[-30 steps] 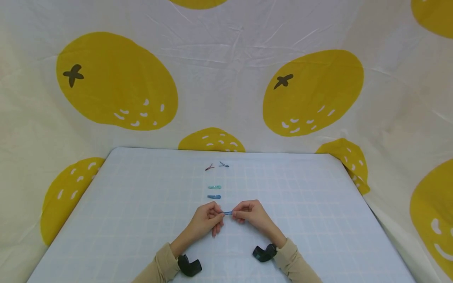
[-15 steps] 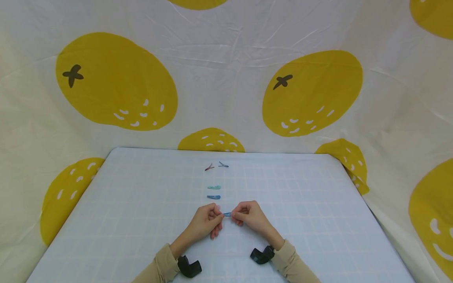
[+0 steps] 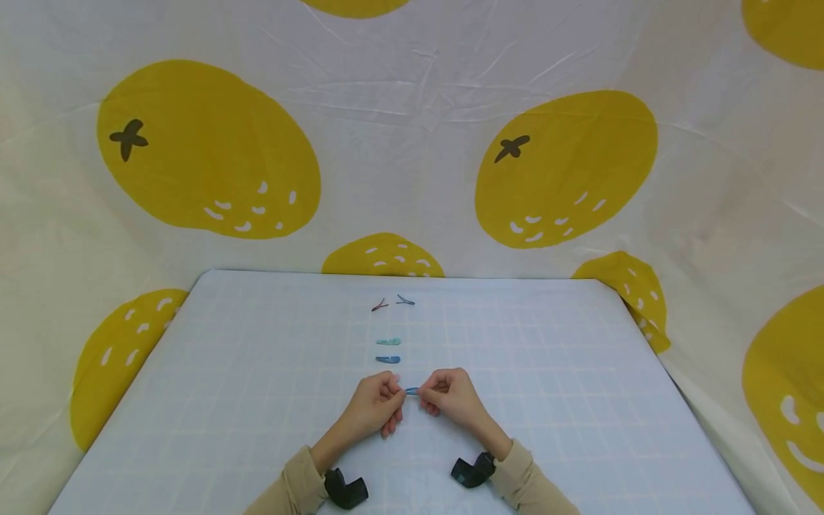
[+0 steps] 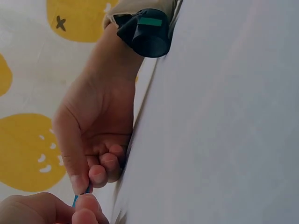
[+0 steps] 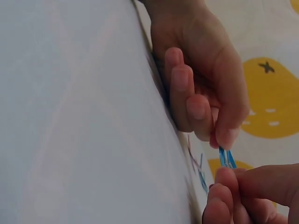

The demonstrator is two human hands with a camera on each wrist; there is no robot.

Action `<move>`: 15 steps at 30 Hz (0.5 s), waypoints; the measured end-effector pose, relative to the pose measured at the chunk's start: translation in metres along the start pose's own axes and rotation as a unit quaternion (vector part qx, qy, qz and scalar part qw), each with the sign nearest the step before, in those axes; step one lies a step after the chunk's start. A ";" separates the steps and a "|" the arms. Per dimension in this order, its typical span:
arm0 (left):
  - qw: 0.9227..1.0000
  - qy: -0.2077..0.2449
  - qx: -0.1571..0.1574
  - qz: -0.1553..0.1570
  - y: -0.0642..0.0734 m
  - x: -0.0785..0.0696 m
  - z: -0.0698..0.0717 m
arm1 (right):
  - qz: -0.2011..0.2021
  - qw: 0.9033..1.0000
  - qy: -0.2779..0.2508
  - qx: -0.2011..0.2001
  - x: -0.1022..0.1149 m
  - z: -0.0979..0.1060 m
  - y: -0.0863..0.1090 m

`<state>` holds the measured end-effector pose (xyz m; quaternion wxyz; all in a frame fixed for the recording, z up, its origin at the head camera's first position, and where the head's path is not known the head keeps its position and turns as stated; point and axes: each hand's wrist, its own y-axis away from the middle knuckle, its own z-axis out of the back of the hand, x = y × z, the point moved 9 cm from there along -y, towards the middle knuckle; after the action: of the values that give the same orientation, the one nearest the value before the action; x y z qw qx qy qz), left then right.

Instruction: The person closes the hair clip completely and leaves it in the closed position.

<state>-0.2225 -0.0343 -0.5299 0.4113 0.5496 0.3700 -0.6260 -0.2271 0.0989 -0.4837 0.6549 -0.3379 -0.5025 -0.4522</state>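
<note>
A blue snap hair clip (image 5: 227, 157) spans the gap between the two hands, just over the table near its middle. The left hand (image 3: 376, 402) pinches one end between thumb and fingertips. At the other end, the right hand (image 3: 453, 395) pinches it the same way. In the right wrist view the clip's two arms show slightly apart, and its ends are hidden by the fingers. Beyond the hands, a darker blue snap clip (image 3: 388, 360) lies flat, with a teal snap clip (image 3: 389, 342) behind it.
Farther back lie a reddish-brown hair clip (image 3: 380, 305) and a dark blue hair clip (image 3: 405, 300), both spread in a V. A pale checked cloth covers the table (image 3: 566, 357). A white curtain (image 3: 399, 164) with yellow fruit prints hangs behind its far edge.
Both hands have shifted slightly toward the person, the right one also a little left. The blue clip's arms show more separated than a second ago. Both hands keep their pinch.
</note>
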 end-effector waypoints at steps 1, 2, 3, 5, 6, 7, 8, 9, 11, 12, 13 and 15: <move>1.000 0.001 -0.003 -0.001 0.000 0.000 0.000 | 0.001 1.000 -0.001 -0.001 0.000 0.000 0.000; 1.000 0.004 -0.004 -0.001 0.000 0.001 0.001 | 0.003 1.000 -0.004 -0.002 0.000 -0.001 0.000; 1.000 0.006 -0.006 -0.001 -0.001 0.001 0.001 | 0.006 1.000 -0.007 0.001 0.000 -0.001 0.000; 1.000 0.011 -0.009 -0.001 -0.001 0.003 0.002 | 0.011 1.000 -0.015 0.006 -0.001 -0.001 0.000; 1.000 0.013 -0.010 -0.002 -0.001 0.003 0.003 | 0.016 1.000 -0.019 0.009 -0.001 -0.001 0.000; 1.000 0.016 -0.011 -0.002 -0.002 0.003 0.003 | 0.021 0.999 -0.022 0.011 0.000 -0.001 0.000; 1.000 0.019 -0.012 -0.003 -0.002 0.003 0.003 | 0.025 0.999 -0.026 0.014 0.000 -0.001 0.000; 1.000 0.022 -0.011 -0.005 -0.002 0.003 0.003 | 0.029 0.999 -0.031 0.016 0.001 -0.001 0.000; 1.000 0.027 -0.011 -0.009 -0.002 0.003 0.003 | 0.035 0.998 -0.038 0.019 0.002 -0.001 0.000; 0.999 0.028 -0.011 -0.011 -0.002 0.002 0.003 | 0.036 0.998 -0.041 0.021 0.002 -0.002 0.000; 0.999 0.029 -0.011 -0.012 -0.002 0.002 0.003 | 0.036 0.998 -0.044 0.022 0.002 -0.002 0.000; 0.999 0.030 -0.012 -0.014 -0.002 0.002 0.003 | 0.034 0.998 -0.050 0.024 0.001 -0.002 -0.001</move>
<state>-0.2255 -0.0368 -0.5314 0.3975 0.5577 0.3971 -0.6109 -0.2269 0.0966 -0.4834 0.6516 -0.3611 -0.5335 -0.4005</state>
